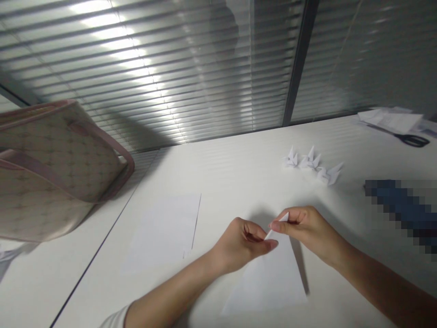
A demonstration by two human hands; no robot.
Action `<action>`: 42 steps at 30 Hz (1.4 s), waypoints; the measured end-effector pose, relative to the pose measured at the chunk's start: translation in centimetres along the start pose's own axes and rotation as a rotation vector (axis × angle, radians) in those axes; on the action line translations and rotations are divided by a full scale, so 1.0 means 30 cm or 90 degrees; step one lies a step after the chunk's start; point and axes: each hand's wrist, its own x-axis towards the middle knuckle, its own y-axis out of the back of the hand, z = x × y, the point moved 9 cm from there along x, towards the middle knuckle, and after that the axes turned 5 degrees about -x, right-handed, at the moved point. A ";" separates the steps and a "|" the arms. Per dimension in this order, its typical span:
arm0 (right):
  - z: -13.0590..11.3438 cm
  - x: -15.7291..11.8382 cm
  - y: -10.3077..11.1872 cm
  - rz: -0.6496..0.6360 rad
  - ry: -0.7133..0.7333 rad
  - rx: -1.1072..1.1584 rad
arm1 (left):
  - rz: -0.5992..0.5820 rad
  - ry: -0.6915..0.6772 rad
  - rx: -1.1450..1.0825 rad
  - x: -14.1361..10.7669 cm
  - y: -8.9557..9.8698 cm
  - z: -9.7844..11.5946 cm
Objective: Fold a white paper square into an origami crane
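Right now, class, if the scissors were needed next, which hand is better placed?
Probably the right hand: the scissors lie far back on its side, farther from the left hand. Both pinch the white paper, so the right would first let go.

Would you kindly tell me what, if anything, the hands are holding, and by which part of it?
A white sheet of paper: the right hand pinches it near its upper tip; the left hand holds its edge just below.

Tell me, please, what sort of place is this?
Probably an office or meeting room, judging by the slatted blinds beside a plain white table, and the dark-handled scissors near loose papers on it.
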 end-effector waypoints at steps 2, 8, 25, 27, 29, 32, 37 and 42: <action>0.002 0.003 -0.004 -0.007 0.001 -0.002 | 0.008 0.001 0.002 0.003 0.003 -0.004; 0.012 0.009 0.026 0.049 0.011 -0.005 | 0.024 0.012 -0.005 0.009 0.016 -0.009; -0.227 -0.066 0.040 0.109 0.446 -0.484 | -0.013 0.014 0.087 0.013 0.041 0.009; -0.229 -0.088 -0.055 -0.001 0.508 -0.606 | -0.022 -0.007 0.117 0.008 0.033 0.020; -0.219 -0.088 -0.085 -0.038 0.507 -0.634 | -0.029 -0.018 0.147 -0.001 0.025 0.029; -0.208 -0.079 -0.085 -0.047 0.497 -0.628 | -0.035 -0.024 0.184 -0.015 0.017 0.039; -0.206 -0.071 -0.069 -0.070 0.480 -0.631 | -0.044 -0.023 0.212 -0.025 0.016 0.051; -0.214 -0.059 -0.029 -0.080 0.453 -0.635 | -0.060 -0.020 0.207 -0.023 0.023 0.052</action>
